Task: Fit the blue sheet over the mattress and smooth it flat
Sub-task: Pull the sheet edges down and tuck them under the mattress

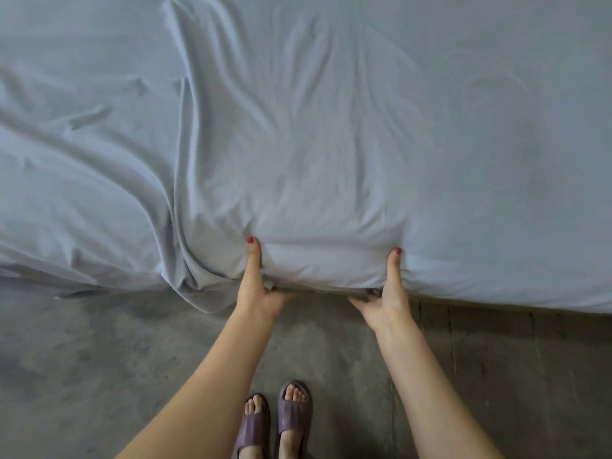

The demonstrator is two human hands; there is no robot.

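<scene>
One blue sheet point(331, 127) fills upper frame, wrinkled at left, draped over the bed edge. Two hands at lower centre: left hand point(256, 286) and right hand point(387, 293) each grasp its hem, thumbs on top. Two purple slippers point(275, 422) on concrete floor point(99, 359).

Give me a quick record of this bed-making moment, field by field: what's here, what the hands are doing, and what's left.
sheet: blue sheet spread over the bed, hem hanging at the near edge
left hand: grips the hem, thumb on top, fingers under
right hand: grips the hem the same way
wrinkles: deep folds on the left, smoother on the right
loose part: sheet droops to the floor left of the hands
feet: in purple slippers
left to do: tuck the edge, smooth the folds
</scene>
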